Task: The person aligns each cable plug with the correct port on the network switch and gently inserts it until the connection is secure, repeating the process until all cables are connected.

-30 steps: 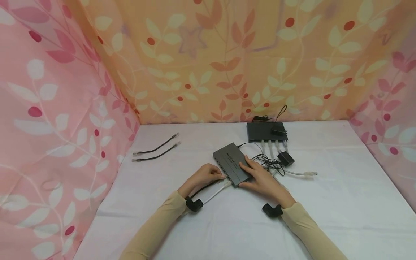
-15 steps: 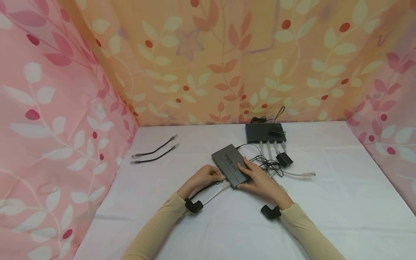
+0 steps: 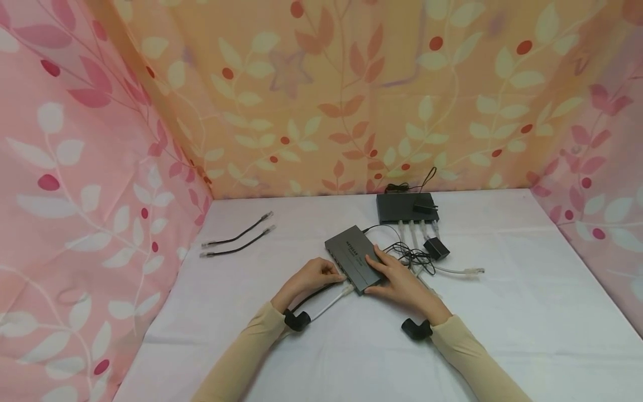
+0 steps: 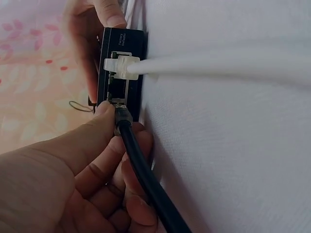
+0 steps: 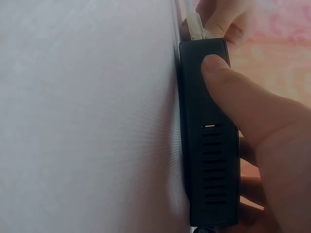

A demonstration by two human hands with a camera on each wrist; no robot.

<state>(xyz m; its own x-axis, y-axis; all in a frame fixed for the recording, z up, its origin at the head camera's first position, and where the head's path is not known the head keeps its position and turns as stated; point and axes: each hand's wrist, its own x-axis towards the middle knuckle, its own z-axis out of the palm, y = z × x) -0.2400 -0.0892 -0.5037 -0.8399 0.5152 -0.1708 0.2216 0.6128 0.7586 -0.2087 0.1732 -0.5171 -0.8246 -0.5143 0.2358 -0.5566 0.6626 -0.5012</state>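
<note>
A grey NETGEAR network switch (image 3: pixel 353 254) lies at an angle on the white cloth. My right hand (image 3: pixel 402 283) holds it from the right, thumb along the vented side (image 5: pixel 211 155) and fingers over the top. At the port side, my left hand (image 3: pixel 312 278) pinches the plug (image 4: pixel 123 115) of a black Ethernet cable (image 4: pixel 153 182) between thumb and fingers, with the plug's front end at a port. A white Ethernet cable (image 4: pixel 204 63) sits in another port, one port gap away, its clear plug (image 4: pixel 125 67) fully visible.
Behind stands a second black switch (image 3: pixel 397 206) with several pale cables in its front. A power adapter (image 3: pixel 436 248) and tangled black cord (image 3: pixel 414 254) lie between the switches. One loose pale plug (image 3: pixel 473 271) points right. Two short black cables (image 3: pixel 238 243) lie at the left.
The whole scene has shifted slightly down and left in the head view. Both hands, the switch and the cable keep the same arrangement.
</note>
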